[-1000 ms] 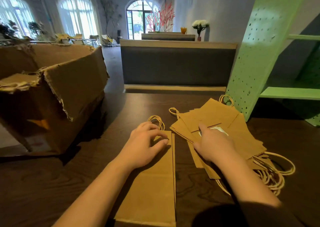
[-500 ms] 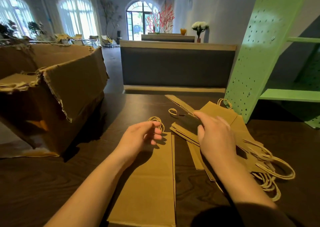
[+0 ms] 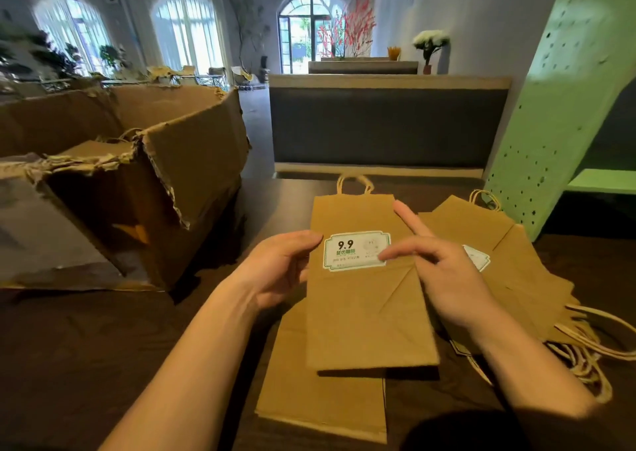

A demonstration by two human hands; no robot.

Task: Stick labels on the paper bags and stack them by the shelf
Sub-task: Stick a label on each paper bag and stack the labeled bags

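Observation:
A brown paper bag [image 3: 364, 313] with a white and green label [image 3: 354, 251] reading 9.9 is held up in front of me, handles at the top. My left hand [image 3: 278, 271] grips its left edge, thumb on the front beside the label. My right hand [image 3: 444, 275] lies on the bag's front, thumb tip pressing the label's right corner and index finger stretched out straight. Another bag [image 3: 320, 402] lies flat on the table under it. A fanned pile of bags [image 3: 530, 278] lies at the right, one of them showing a label.
A torn cardboard box [image 3: 179, 161] stands on the dark wooden table [image 3: 86, 347] at the left. A green pegboard shelf [image 3: 557, 123] rises at the right behind the pile. A dark bench back [image 3: 385, 123] runs along the table's far edge.
My right hand lifted a bag off the pile and brought it left to the middle, label facing me. My left hand rose from the flat bag and took hold of the lifted bag's left edge.

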